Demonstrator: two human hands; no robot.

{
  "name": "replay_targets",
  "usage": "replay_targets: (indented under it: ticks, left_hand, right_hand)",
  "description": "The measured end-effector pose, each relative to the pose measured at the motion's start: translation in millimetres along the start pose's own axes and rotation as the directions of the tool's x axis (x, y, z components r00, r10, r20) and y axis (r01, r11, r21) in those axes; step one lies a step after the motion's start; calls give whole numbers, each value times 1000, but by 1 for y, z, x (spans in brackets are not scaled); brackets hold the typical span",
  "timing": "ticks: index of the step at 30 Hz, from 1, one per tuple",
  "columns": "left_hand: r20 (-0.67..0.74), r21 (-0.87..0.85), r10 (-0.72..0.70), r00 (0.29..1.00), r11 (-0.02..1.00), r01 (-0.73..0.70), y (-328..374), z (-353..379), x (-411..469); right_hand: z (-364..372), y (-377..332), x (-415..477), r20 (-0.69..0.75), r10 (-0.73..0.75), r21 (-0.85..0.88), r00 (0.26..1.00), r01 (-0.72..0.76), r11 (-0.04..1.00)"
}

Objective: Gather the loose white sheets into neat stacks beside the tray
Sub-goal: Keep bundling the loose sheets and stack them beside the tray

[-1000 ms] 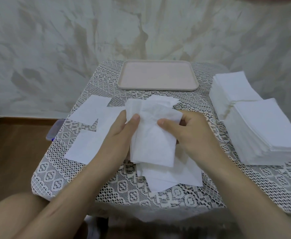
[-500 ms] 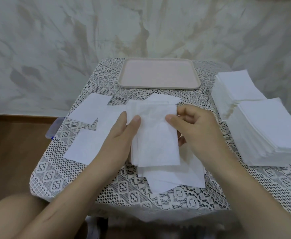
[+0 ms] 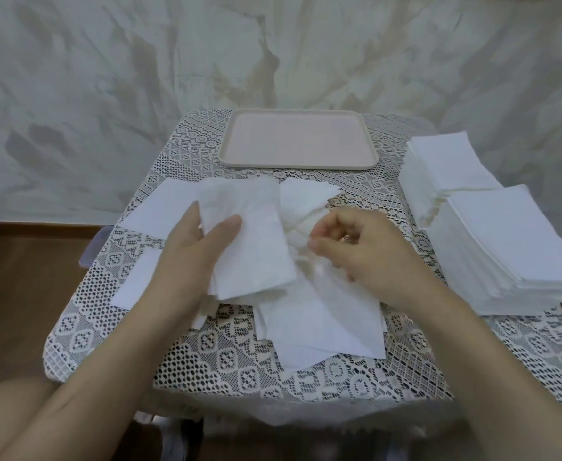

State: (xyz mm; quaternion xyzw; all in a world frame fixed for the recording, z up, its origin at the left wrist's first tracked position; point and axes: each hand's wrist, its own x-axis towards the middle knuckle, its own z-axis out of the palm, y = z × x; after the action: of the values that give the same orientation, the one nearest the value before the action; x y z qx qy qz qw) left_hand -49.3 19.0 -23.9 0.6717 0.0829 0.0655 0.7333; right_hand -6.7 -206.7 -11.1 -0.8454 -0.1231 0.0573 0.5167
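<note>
You're mid-gather: your left hand [image 3: 193, 254] holds the sheaf [image 3: 253, 261] in its grip; your right hand [image 3: 362, 251], grip narrow, pinches a crumpled sheet [image 3: 302, 201] at the sheaf's three o'clock. Next, likely, smooth it flat onto the sheaf.

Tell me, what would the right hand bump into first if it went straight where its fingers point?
Its fingers point left, so the right hand would most likely meet the crumpled white sheet just ahead, then the bundle of sheets the left hand grips. Whether it already touches is unclear.
</note>
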Motion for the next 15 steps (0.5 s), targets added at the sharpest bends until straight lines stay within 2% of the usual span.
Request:
replay_targets:
  ticks: [2, 4, 6, 12, 15]
  left_hand:
    - [-36, 32, 0, 999, 999, 2, 3, -9, 3]
    - [-43, 36, 2, 999, 999, 0, 3, -13, 2]
    - [-37, 57, 0, 999, 998, 2, 2, -15, -1]
    - [-6, 83, -27, 1000, 996, 27, 0, -14, -8]
    - [-14, 100, -18, 1000, 995, 20, 3, -15, -7]
  right_hand:
    - [-8, 5, -6, 128, 56, -303, 990, -15, 953]
    - [-12, 7, -12, 180, 96, -462, 979, -2, 887]
    - [-13, 6, -17, 199, 92, -487, 976, 17, 873]
    - [-10, 10, -17, 200, 111, -383, 973, -27, 924]
    - [-10, 11, -13, 110, 43, -350, 993, -2, 937]
